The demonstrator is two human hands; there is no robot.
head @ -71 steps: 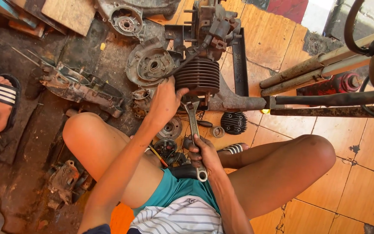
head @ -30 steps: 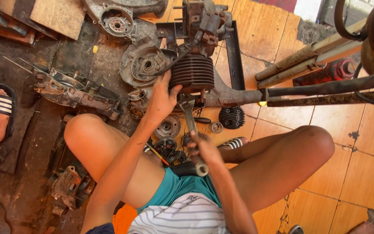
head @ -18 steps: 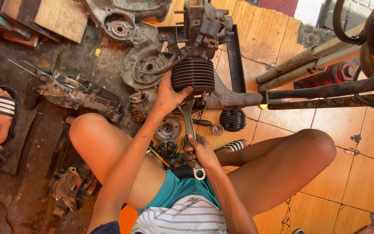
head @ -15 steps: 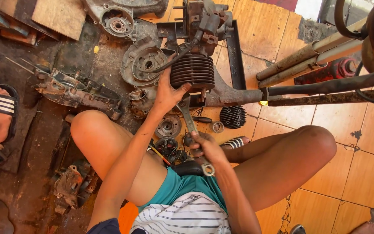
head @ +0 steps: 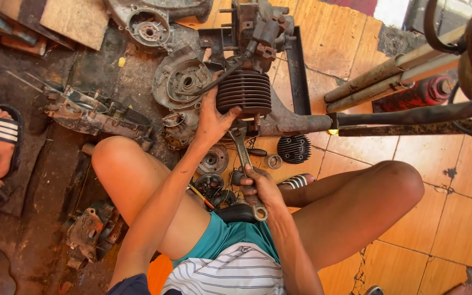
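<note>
One steel spanner point(head: 245, 164), ribbed cylinder point(head: 244, 92)
</note>
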